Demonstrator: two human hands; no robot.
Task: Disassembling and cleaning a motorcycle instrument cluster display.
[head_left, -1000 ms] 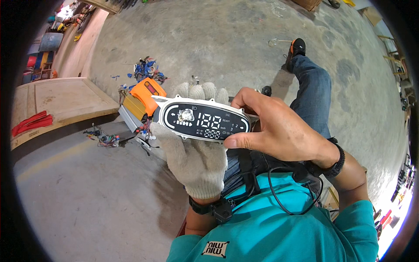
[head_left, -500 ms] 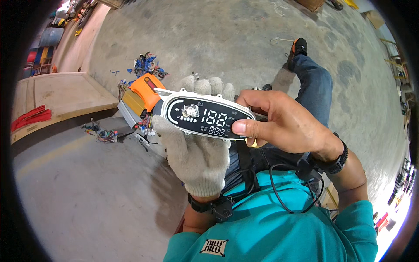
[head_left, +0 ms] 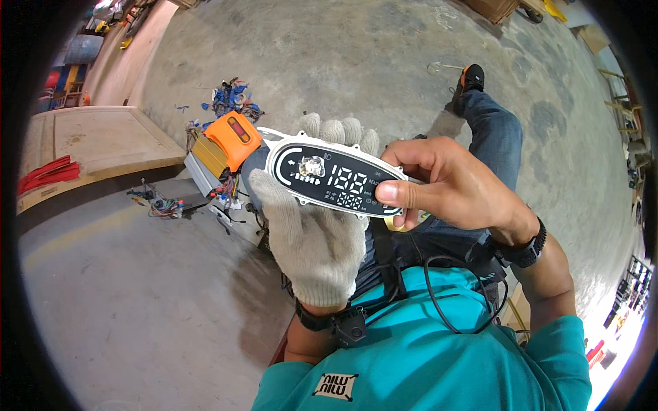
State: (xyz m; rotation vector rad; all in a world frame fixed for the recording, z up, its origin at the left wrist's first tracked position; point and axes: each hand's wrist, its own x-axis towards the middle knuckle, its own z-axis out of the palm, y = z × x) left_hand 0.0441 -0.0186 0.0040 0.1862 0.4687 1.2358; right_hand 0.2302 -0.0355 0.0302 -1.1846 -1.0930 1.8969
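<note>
An oval dashboard display (head_left: 334, 179) with a black face, white digits and icons and a white rim is held up before me. A shiny, silvery damaged-looking patch sits on the left half of its face. My right hand (head_left: 452, 185), bare, pinches its right end, thumb on the front and fingers behind. Behind and beneath it is my left hand (head_left: 317, 250) in a whitish knit glove, cupping it palm up. The gloved fingertips show past the upper edge, the thumb by the lower left. A white strip juts from the display's upper left.
An orange device (head_left: 234, 140) sits on a yellow and silver block (head_left: 207, 164) to the left. Tangled wires with connectors (head_left: 161, 204) lie on the floor, beside a pale wooden board (head_left: 103, 144) carrying red cloth (head_left: 49, 175). Blue scraps and wires (head_left: 233, 97) are heaped farther off.
The display and both hands have shifted slightly right, and the display tilts a little more down to the right. Both hands keep their hold.
</note>
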